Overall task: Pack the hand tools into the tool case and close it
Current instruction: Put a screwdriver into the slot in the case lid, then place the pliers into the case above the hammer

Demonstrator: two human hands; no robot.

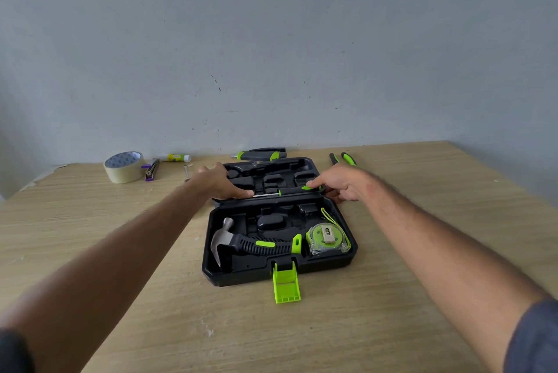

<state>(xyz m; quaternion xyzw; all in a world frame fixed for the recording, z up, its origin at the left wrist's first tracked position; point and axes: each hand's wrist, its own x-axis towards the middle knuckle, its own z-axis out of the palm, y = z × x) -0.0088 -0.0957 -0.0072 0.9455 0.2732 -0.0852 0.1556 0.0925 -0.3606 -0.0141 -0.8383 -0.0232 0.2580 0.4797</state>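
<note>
Pale grey wall (271, 40) behind, scuffed, with two small dark holes high up. Light wood-grain bench (392, 297) runs up against it.

Tool case (280, 276), black plastic, lies open flat in the middle of the bench, lid half toward the wall, base half toward the person. Green latch (286, 283) hangs off the near edge of the base.

Base half: hammer (241, 244) seated in its slot, steel head to the left, black and green grip running right. Tape measure (327, 240), green, sits in the right-hand recess just beside the hammer's grip end, its yellow-green cord looped above it.

Lid half: screwdriver (290, 191) lies along the near edge by the hinge, thin shaft pointing left, black and green handle to the right.

Left hand (222, 181) rests on the left edge of the lid half, fingers straight, fingertips touching the shaft end of the screwdriver. Right hand (341, 184) at the right edge of the lid; forefinger extended onto the screwdriver handle, other fingers loosely curled. Cannot tell whether it grips anything.

Still outside the case: utility knife (261, 155), grey and green, just behind the lid by the wall; pliers (344, 159) with green and black handles to the right of the lid.

Far left of bench: roll of masking tape (123, 167), small stapler (151, 170), glue stick (178, 157).
</note>
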